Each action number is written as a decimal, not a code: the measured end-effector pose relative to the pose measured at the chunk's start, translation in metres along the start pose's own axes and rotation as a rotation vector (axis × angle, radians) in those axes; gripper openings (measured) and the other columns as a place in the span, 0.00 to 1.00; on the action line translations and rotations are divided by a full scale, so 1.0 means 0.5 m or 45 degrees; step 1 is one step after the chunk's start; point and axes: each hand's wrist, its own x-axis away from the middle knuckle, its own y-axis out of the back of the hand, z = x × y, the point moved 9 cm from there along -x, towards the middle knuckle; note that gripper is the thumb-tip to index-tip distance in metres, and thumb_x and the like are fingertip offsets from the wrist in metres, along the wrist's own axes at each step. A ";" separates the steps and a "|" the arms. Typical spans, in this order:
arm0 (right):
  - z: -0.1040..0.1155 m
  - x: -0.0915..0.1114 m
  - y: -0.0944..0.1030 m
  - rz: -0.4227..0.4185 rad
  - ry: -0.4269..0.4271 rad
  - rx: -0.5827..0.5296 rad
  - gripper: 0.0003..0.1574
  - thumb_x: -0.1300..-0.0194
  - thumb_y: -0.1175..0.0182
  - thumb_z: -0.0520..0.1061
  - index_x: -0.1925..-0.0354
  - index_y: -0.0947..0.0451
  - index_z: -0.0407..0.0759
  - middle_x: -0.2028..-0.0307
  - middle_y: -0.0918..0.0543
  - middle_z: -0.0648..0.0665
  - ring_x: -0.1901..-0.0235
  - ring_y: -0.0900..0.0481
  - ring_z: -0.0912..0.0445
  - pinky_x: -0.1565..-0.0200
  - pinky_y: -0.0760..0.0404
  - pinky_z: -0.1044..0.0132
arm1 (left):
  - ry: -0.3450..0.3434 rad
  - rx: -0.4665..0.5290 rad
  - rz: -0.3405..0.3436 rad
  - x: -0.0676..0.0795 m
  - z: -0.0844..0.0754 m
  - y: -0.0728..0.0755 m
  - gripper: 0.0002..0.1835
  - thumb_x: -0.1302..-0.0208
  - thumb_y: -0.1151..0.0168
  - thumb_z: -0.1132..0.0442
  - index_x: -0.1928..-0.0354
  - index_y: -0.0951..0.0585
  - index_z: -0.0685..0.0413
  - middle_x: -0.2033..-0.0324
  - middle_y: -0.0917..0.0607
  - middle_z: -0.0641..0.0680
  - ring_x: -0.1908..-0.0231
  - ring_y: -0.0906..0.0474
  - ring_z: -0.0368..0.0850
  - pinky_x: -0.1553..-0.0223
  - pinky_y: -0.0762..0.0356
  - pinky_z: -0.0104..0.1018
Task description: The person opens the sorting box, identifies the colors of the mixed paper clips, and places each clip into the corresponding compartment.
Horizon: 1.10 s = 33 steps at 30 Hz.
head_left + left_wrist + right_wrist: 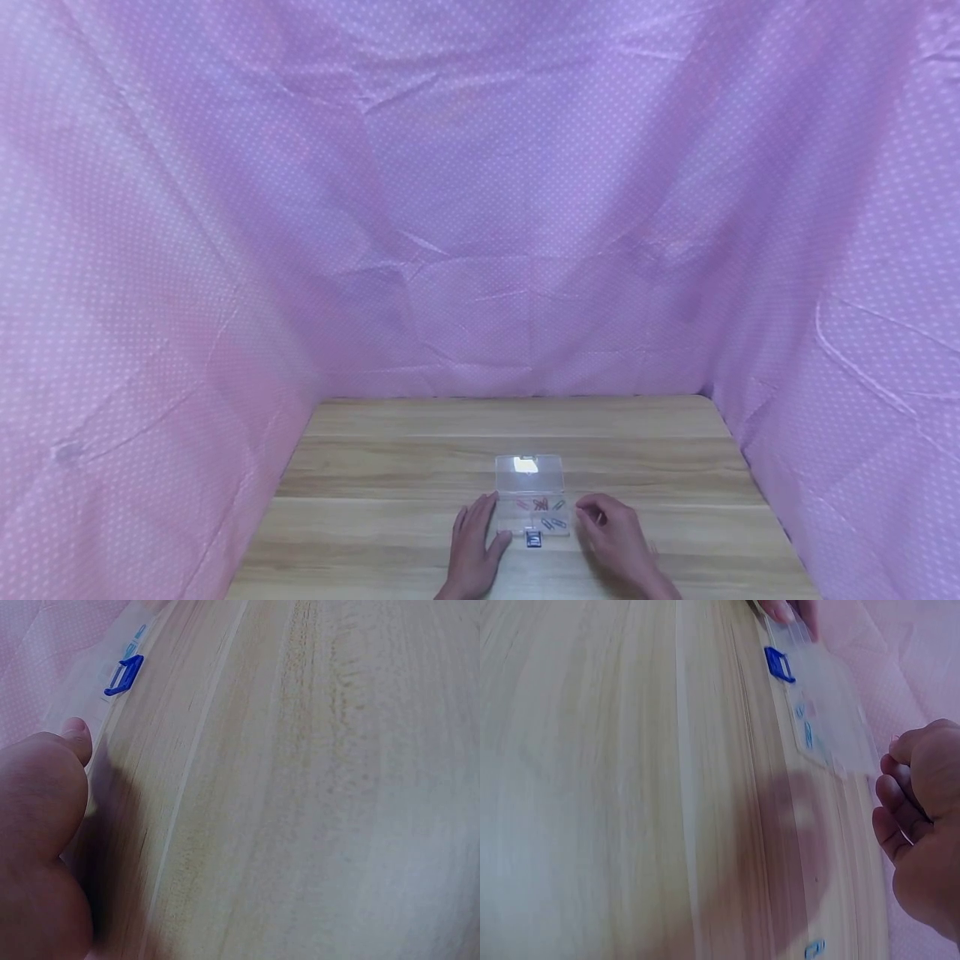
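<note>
A clear plastic box [504, 518] lies on the table with its lid [510, 479] swung back. Compartments inside hold pink paper clips [522, 504], red paper clips [541, 504], a green paper clip [558, 505] and blue paper clips [553, 523]. At the front edge is a blue latch [533, 539], seen also in both wrist views. My left hand [472, 542] rests along the box's left side, fingers extended, thumb at the front corner. Just right of the box, my right hand [617, 537] pinches a small reddish paper clip [894, 739], mostly hidden by the fingertips.
A blue paper clip [815, 949] lies on the wood-grain table [390, 467], apart from the box. Pink dotted cloth [480, 325] hangs around the table's back and sides.
</note>
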 end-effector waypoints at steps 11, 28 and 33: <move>0.055 -0.006 -0.062 0.005 0.131 -0.006 0.11 0.35 0.24 0.29 0.59 0.09 0.43 0.67 0.11 0.55 0.68 0.21 0.71 0.67 0.13 0.74 | -0.009 -0.058 -0.011 0.007 -0.001 -0.003 0.38 0.21 0.32 0.44 0.16 0.28 0.49 0.21 0.20 0.58 0.19 0.28 0.63 0.11 0.67 0.32; 0.089 -0.035 -0.138 0.035 0.144 0.154 0.06 0.30 0.24 0.35 0.57 0.09 0.43 0.67 0.12 0.55 0.66 0.21 0.69 0.63 0.14 0.73 | -0.191 -0.142 -0.130 0.009 -0.018 0.012 0.37 0.22 0.30 0.48 0.18 0.26 0.53 0.24 0.17 0.61 0.24 0.23 0.65 0.18 0.82 0.10; 0.099 -0.042 -0.154 0.007 0.200 0.279 0.05 0.32 0.23 0.36 0.59 0.09 0.43 0.67 0.11 0.54 0.66 0.20 0.65 0.63 0.14 0.70 | -0.255 -0.158 -0.179 0.009 -0.025 0.016 0.36 0.23 0.28 0.51 0.19 0.25 0.56 0.26 0.15 0.62 0.26 0.21 0.66 0.17 0.79 0.11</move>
